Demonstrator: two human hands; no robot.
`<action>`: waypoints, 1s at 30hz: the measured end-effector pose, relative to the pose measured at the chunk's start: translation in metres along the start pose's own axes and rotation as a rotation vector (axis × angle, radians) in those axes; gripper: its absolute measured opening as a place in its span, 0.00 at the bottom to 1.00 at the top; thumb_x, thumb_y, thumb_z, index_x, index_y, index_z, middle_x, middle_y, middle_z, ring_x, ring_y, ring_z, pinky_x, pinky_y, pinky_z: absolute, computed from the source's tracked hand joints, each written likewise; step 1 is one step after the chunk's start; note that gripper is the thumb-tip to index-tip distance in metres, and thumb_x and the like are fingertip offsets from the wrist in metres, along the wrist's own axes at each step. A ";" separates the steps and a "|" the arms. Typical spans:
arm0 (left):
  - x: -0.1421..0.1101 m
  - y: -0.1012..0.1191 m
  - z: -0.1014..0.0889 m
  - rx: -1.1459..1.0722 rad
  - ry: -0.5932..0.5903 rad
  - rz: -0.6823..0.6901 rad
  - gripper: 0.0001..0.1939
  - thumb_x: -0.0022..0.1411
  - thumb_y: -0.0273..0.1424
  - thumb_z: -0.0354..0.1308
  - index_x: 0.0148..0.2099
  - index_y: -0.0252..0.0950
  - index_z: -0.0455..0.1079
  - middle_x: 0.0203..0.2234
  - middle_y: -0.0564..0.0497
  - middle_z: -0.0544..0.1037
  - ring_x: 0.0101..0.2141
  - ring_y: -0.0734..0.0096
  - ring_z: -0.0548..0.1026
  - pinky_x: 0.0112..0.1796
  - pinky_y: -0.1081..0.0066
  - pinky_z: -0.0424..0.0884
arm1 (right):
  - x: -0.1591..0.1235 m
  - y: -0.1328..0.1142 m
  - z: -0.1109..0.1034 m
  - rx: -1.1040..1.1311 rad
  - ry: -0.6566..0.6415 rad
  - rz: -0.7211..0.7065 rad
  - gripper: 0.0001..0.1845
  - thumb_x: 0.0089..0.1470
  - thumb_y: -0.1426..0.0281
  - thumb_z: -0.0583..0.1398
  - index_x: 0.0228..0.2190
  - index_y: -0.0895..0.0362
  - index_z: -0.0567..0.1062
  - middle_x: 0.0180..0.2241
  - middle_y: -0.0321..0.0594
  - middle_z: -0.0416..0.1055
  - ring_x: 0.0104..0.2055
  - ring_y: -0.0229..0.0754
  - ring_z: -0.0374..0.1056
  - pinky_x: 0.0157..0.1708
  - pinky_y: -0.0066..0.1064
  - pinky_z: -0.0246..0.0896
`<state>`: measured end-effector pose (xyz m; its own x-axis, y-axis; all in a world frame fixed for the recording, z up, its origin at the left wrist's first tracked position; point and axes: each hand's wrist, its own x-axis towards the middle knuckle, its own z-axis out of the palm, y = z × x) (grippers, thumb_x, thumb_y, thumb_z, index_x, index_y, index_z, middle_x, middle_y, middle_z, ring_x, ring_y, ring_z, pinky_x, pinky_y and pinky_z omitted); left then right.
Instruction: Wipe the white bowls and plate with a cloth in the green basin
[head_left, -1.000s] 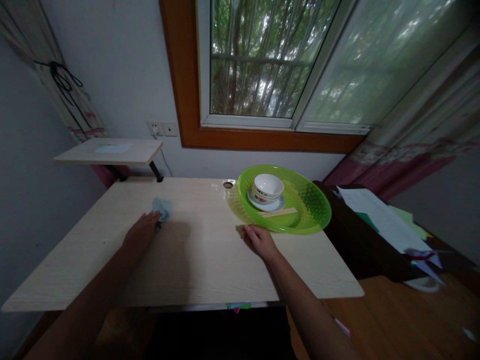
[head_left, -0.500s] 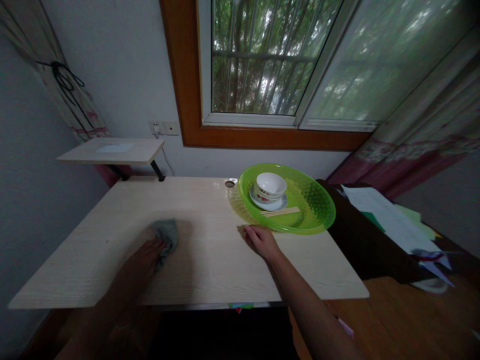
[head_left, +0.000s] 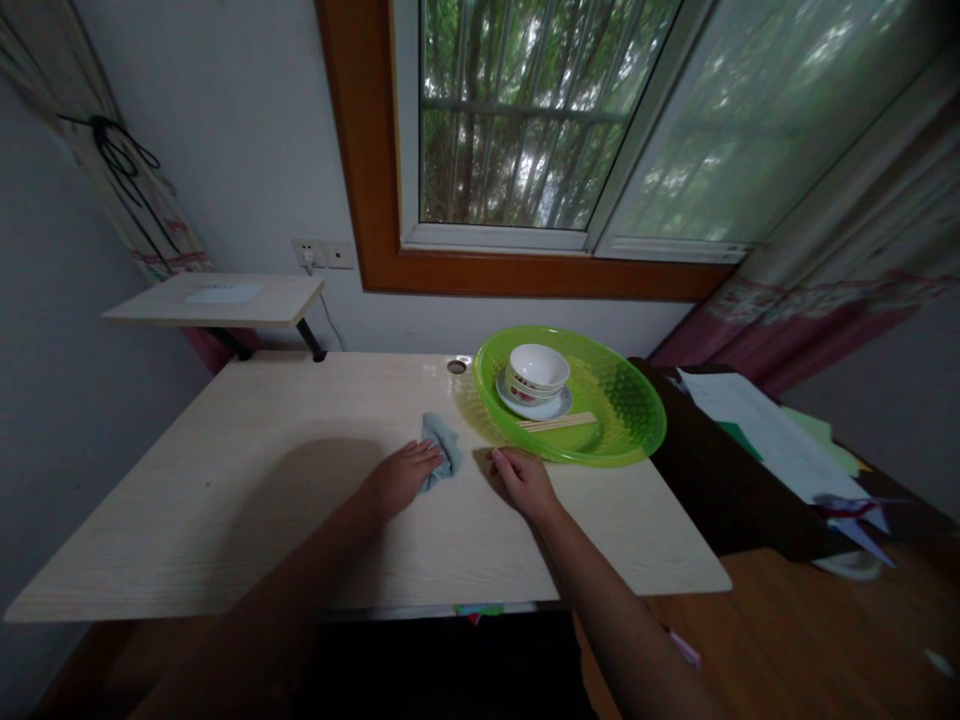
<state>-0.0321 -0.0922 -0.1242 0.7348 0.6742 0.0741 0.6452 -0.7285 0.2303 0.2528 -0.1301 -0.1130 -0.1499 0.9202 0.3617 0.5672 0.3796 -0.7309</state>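
Observation:
My left hand [head_left: 406,477] presses a grey-blue cloth [head_left: 441,449] onto the pale wooden desk [head_left: 262,480], its fingers over the near side of the cloth. Just to the right, my right hand [head_left: 521,481] rests on the desk with the fingers curled in, and no object shows in it. It lies at the near rim of a green plastic basket [head_left: 634,435]. Inside the basket, stacked white bowls [head_left: 538,370] sit on a white plate [head_left: 561,404], and light chopsticks [head_left: 559,423] lie in front of them.
A small raised shelf [head_left: 225,300] on black legs stands at the desk's back left, a paper label on top. Near the basket is a round cable hole [head_left: 456,367]. Papers [head_left: 757,430] lie on a dark surface to the right. A window [head_left: 525,120] is behind the desk.
My left hand has slid the cloth across the desk to the right, close to my right hand. My right hand and the basket have stayed in place; the view has shifted slightly.

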 end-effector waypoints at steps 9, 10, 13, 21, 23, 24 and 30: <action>0.089 0.012 0.017 0.003 0.079 0.087 0.26 0.70 0.24 0.46 0.68 0.40 0.61 0.66 0.46 0.66 0.65 0.64 0.62 0.65 0.57 0.55 | -0.002 0.002 -0.001 -0.005 0.060 -0.021 0.25 0.69 0.57 0.51 0.31 0.56 0.80 0.26 0.41 0.76 0.30 0.43 0.71 0.35 0.33 0.64; 0.098 0.013 0.016 0.011 0.090 0.082 0.26 0.70 0.23 0.46 0.67 0.40 0.62 0.65 0.46 0.66 0.65 0.63 0.63 0.65 0.57 0.56 | -0.002 0.002 -0.001 -0.006 0.060 -0.026 0.25 0.69 0.57 0.51 0.30 0.56 0.80 0.26 0.41 0.76 0.30 0.42 0.71 0.35 0.32 0.64; 0.121 0.012 0.010 0.021 0.111 0.055 0.24 0.70 0.23 0.45 0.64 0.39 0.66 0.63 0.45 0.70 0.63 0.61 0.65 0.63 0.57 0.58 | -0.002 0.002 -0.001 -0.010 0.046 -0.043 0.23 0.68 0.59 0.52 0.31 0.56 0.80 0.26 0.40 0.76 0.30 0.42 0.72 0.35 0.32 0.63; 0.143 -0.036 -0.002 -0.004 0.171 -0.118 0.26 0.69 0.21 0.42 0.64 0.40 0.66 0.63 0.44 0.69 0.63 0.62 0.65 0.63 0.57 0.57 | -0.001 0.002 0.000 0.027 0.015 -0.028 0.23 0.68 0.58 0.52 0.30 0.56 0.80 0.26 0.39 0.76 0.29 0.41 0.71 0.33 0.31 0.63; 0.138 -0.056 -0.003 -0.002 0.161 -0.188 0.26 0.69 0.21 0.41 0.65 0.40 0.66 0.64 0.45 0.68 0.65 0.62 0.63 0.64 0.57 0.55 | -0.001 0.002 0.000 0.041 0.010 -0.008 0.24 0.68 0.58 0.52 0.29 0.56 0.79 0.24 0.38 0.74 0.28 0.40 0.70 0.33 0.31 0.62; 0.133 -0.067 -0.005 0.008 0.145 -0.227 0.26 0.69 0.22 0.41 0.65 0.39 0.65 0.65 0.45 0.67 0.65 0.62 0.63 0.64 0.57 0.54 | -0.001 0.002 0.000 0.046 0.005 -0.001 0.24 0.68 0.57 0.52 0.29 0.56 0.79 0.24 0.38 0.74 0.28 0.40 0.70 0.32 0.30 0.62; 0.083 -0.115 -0.024 0.045 0.123 -0.415 0.26 0.70 0.24 0.39 0.65 0.35 0.65 0.66 0.42 0.64 0.66 0.59 0.62 0.66 0.53 0.51 | -0.001 0.004 0.000 0.076 -0.004 0.021 0.25 0.68 0.56 0.52 0.29 0.56 0.79 0.23 0.38 0.72 0.27 0.40 0.68 0.32 0.30 0.61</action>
<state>-0.0501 0.0510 -0.1217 0.3823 0.9186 0.1000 0.8911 -0.3951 0.2231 0.2548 -0.1294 -0.1162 -0.1421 0.9283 0.3437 0.5067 0.3665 -0.7804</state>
